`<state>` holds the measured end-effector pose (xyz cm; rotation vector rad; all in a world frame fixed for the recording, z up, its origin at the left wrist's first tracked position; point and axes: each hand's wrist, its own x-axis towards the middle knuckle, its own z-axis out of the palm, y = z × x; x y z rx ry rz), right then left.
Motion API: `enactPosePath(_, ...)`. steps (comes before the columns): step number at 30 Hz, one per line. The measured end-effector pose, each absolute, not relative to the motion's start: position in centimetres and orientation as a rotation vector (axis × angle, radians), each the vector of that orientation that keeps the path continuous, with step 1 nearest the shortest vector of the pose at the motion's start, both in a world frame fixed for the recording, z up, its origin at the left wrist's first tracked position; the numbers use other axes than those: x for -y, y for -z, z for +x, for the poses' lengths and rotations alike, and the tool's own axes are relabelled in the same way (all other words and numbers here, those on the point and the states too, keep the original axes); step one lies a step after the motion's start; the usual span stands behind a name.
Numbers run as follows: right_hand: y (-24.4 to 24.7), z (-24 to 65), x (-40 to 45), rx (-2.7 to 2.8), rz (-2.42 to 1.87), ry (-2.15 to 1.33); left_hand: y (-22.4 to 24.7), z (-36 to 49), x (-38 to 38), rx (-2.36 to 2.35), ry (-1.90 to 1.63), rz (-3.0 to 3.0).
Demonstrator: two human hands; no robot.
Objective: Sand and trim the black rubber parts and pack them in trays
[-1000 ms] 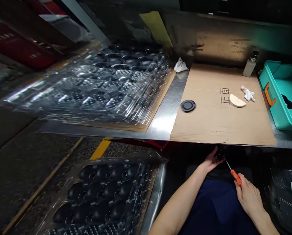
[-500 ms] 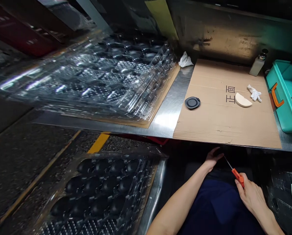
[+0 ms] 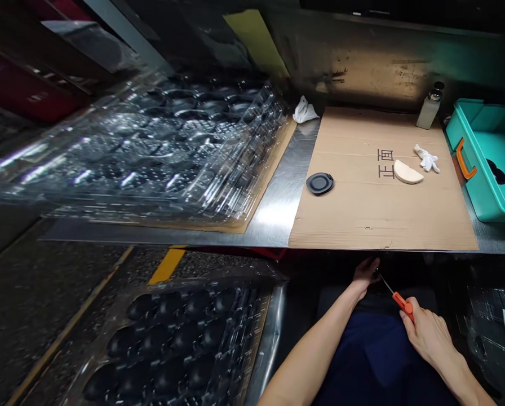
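Observation:
My right hand is closed round the orange handle of a utility knife, its thin blade pointing up and left. The blade's tip is close to the fingers of my left hand, which are closed round a small dark piece that I can barely make out against the dark lap. Both hands are below the front edge of the workbench. On the cardboard sheet above them lie a flat dark grey round part, a cream half-round pad and a crumpled white cloth.
Stacked clear trays of dark moulded parts fill the bench's left side. Another tray stands lower left. A teal bin with an orange handle and a pump bottle are at the right. A white cloth lies at the back.
The view has shifted slightly, with bench items now farther left. The knife's tip is still near my left hand, whose fingers have drawn closer together round the dark piece.

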<state>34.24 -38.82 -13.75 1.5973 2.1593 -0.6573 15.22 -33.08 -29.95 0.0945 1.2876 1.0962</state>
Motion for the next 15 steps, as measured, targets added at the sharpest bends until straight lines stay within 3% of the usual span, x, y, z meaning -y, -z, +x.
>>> enactPosePath(15,14.5,34.6,39.0,-2.157,1.595,0.657,29.8,13.1,32.6,-1.102,-0.949,-0.264)
